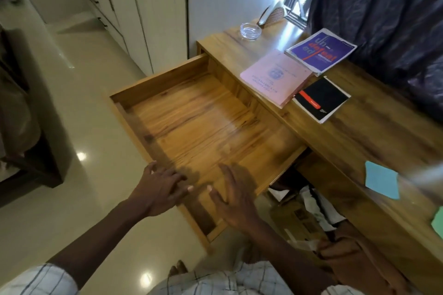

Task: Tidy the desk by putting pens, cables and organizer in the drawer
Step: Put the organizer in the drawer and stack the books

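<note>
One open drawer (203, 112), long axis along desk (347, 132); left hand (158, 189), right hand (236, 201) above.

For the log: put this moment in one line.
drawer open, bare | left hand open at front edge | right hand open above it

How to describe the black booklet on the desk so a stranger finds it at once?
Start at the wooden desk behind the open drawer. Beside the pink book lies the black booklet. Only it is black, with a red band.
</note>
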